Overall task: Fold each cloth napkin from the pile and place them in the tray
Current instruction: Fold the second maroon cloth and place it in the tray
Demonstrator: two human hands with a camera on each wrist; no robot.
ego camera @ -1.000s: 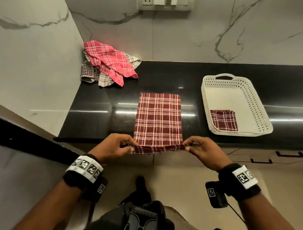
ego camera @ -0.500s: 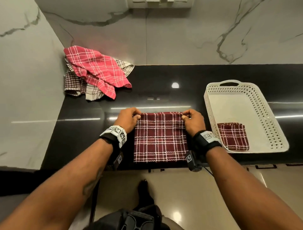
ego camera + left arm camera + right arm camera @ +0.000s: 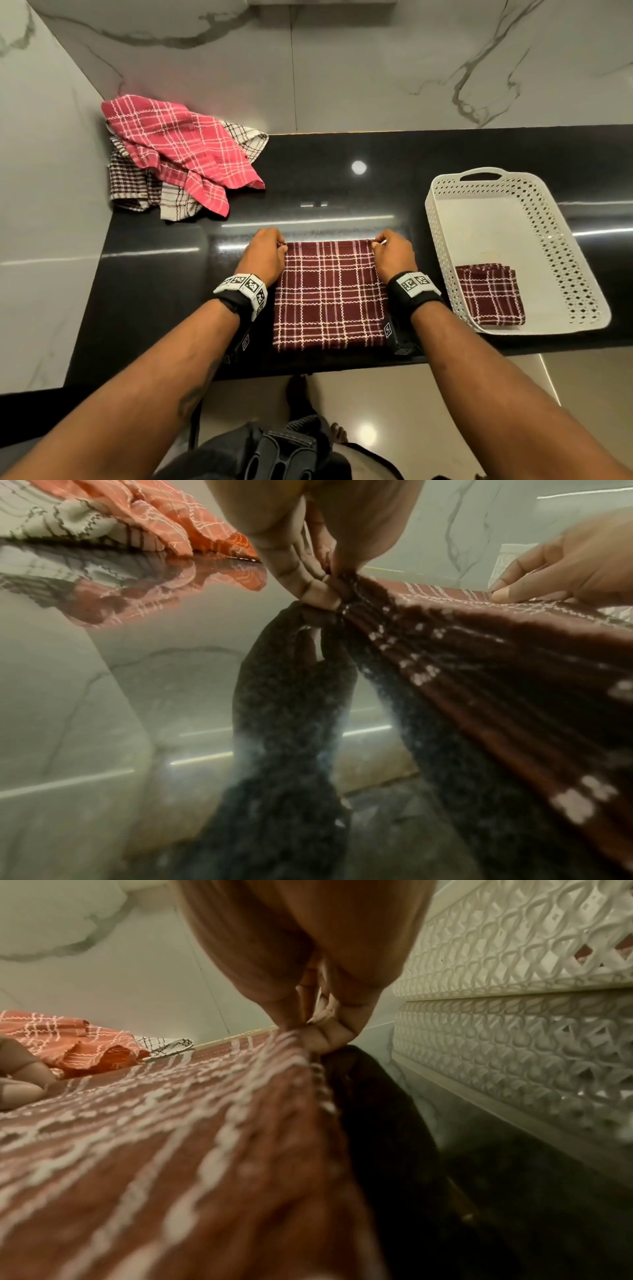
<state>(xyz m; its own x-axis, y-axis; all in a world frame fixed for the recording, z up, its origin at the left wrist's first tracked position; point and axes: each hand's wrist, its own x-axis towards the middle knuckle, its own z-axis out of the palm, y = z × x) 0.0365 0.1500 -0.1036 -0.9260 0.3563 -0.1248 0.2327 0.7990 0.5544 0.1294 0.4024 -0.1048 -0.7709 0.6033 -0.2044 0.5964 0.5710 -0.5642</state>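
So from the head view, left hand and right hand each pinch a far corner of the maroon napkin on the tabletop, folded over once. One folded napkin sits in the tray right of the fingers; pile waits far left. Left wrist view: fingers clamp the corner. Right wrist view: same pinch, tray wall just beside. Plenty left, I'd say.

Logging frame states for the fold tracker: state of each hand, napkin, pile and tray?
left hand: pinching far left corner of maroon napkin
right hand: pinching its far right corner
maroon napkin: folded over, flat on counter
folded napkin: lying in tray
pile: crumpled, unfolded, pink napkin on top
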